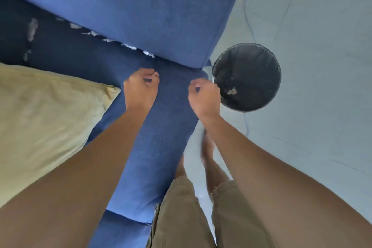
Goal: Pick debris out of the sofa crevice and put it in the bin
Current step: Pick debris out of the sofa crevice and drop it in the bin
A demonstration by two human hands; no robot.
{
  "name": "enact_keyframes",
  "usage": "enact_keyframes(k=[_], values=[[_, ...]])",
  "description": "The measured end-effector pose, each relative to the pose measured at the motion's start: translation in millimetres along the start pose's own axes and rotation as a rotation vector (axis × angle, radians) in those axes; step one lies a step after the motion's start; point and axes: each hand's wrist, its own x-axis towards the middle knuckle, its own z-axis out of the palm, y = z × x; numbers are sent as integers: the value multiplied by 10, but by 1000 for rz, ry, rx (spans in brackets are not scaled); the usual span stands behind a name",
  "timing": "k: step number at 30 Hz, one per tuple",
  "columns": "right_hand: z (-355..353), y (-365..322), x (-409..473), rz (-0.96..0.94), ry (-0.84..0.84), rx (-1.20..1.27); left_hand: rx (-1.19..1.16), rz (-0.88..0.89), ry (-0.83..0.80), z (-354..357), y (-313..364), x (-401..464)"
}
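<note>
Scraps point(128, 46) of white debris line the sofa crevice point(112, 41) just above our curled left hand point(141, 84), so we pinch w/ fingertips, can't tell if right hand point(203, 94) holds any, then drop in bin point(246, 76).

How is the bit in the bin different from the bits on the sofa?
The bit lies alone in the black bin; the bits form a white line along the sofa crevice. The bin's looks tan and crumpled; the sofa's look paler. All are small scraps.
</note>
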Motion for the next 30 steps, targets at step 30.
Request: enact_keyframes(k=[30], values=[[1542,-1145,756,281,266,-67,372,66,101,7,-548,1720]])
